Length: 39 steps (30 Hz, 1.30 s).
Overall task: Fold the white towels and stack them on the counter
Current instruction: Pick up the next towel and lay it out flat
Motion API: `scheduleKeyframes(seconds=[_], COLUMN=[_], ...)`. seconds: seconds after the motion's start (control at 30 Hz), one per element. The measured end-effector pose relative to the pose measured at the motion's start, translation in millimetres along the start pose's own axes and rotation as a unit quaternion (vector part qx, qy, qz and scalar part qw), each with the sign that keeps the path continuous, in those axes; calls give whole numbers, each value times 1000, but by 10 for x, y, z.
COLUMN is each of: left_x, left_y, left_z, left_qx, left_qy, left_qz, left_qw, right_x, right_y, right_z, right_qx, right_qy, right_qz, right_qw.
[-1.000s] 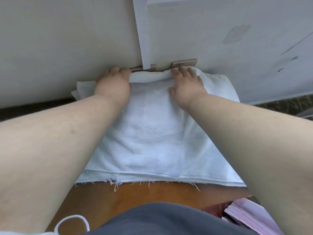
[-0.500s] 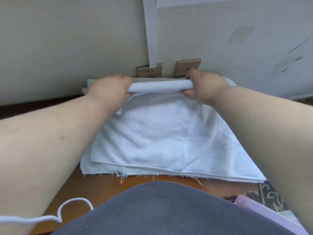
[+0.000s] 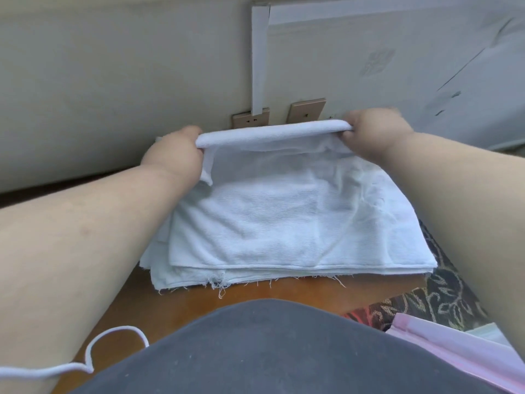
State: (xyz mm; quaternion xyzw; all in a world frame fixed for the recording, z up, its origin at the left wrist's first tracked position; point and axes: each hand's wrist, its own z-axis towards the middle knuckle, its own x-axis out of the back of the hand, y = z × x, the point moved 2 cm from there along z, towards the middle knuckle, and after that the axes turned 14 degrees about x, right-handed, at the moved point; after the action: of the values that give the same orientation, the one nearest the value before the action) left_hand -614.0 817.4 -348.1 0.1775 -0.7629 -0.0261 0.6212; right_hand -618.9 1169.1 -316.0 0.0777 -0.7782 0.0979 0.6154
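Note:
A white towel [image 3: 272,220] lies on top of other white towels stacked on a wooden counter [image 3: 255,291]. Its far edge is lifted off the stack and stretched taut between my hands. My left hand [image 3: 176,155] grips the left end of that edge. My right hand [image 3: 375,132] grips the right end. Both hands are near the wall, fingers curled round the cloth. The lower towels [image 3: 199,277] show frayed hems at the front.
The wall [image 3: 113,81] rises right behind the stack, with two wooden blocks [image 3: 305,110] and a white vertical strip [image 3: 260,61]. A patterned cloth [image 3: 437,294] and a pink folder [image 3: 454,348] lie at right front. A white cord [image 3: 113,342] loops at lower left.
My hands went from pressing flat on the towel's far edge to gripping it. They have lifted the edge off the stack and pulled it taut, moving further apart.

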Motion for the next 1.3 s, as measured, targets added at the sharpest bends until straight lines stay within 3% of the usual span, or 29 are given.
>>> scheduleKeyframes(seconds=[0.07,0.17,0.3,0.4,0.47,0.6,0.7,0.87,0.9,0.97,1.07,1.17,1.3], left_x=[132,315,465,519,580,618,811,1091,1124,1181,1317,1517,1769], left_y=[74,221,414,499,538,776,753,637,609,532,434,370,190], left_z=[-49,-168,-319,-401,-518,-759,-798,-992,-1055,-1188,-1432,-1685,-2005], left_qx=[9,-26,-39,-73,-124,-259,-196,-146,-133,-102,-68,-58,-27], left_qy=[8,1,-34,-41,-68,-75,-11,67,76,94,126,172,249], left_qz=[-50,-24,85,49,17,67,-27,-75,-92,-126,-175,-198,-201], left_qw=[999,999,995,995,990,961,980,984,984,982,974,963,947], right_x=[125,283,495,635,741,939,1037,814,719,599,653,883,1188], right_y=[-64,-329,-777,-970,-1055,-1131,-1057,-714,-642,-578,-740,-1076,-1618], right_z=[-171,-368,-520,-628,-696,-779,-782,-810,-854,-947,-1035,-1063,-1144], right_qx=[-34,-23,63,98,116,143,135,101,89,70,68,124,201], right_qy=[94,155,164,178,188,190,186,-66,-64,36,184,212,207], right_qz=[76,127,80,71,63,58,103,12,38,178,351,444,451], right_qw=[992,979,981,977,973,970,968,993,993,981,916,862,845])
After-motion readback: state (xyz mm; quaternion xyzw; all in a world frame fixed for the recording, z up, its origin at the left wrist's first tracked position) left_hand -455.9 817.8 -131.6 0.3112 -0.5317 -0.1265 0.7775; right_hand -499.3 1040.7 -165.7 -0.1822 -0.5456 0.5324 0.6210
